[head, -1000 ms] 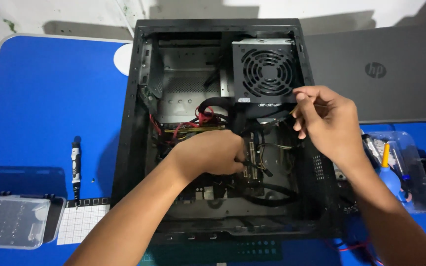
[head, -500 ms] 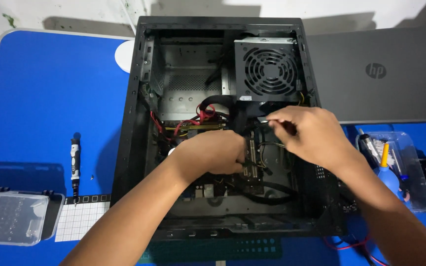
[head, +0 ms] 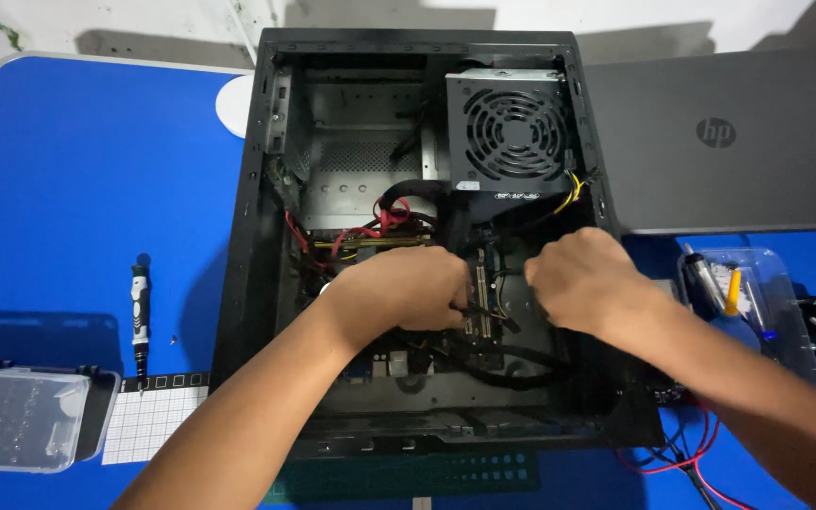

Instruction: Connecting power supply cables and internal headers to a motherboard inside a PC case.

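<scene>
Black cables [head: 512, 351]: lay inside the open computer case [head: 257, 236], low in the middle, over the green board; ran under and between both hands; looped toward the case's lower right.
Left hand [head: 406, 288]: reached deep into the case, knuckles up, fingers curled down onto the cables beside the upright slot strip [head: 480, 302]; closed around something dark, exactly what could not be told.
Right hand [head: 586, 281]: sat just right of the left hand, close but apart from it; fingers bent downward and together over the cables; grip hidden under the palm, so clamped or merely pressing could not be told.
Red wires [head: 370, 227]: bundled just above the left hand, near the centre of the case.
Power supply [head: 507, 127]: grey box with round fan grille, upper right corner of the case; yellow and black leads dropped from its lower edge.
Case side panel [head: 729, 142]: dark grey, lay flat to the right of the case.
Clear tray [head: 743, 293]: held small tools, right of the case, beside the right forearm.
Screwdriver [head: 140, 316]: black, lay on the blue table [head: 77, 179], left of the case.
Bit box [head: 16, 420]: clear lid, lower left corner; touched a white gridded mat [head: 148, 420].
</scene>
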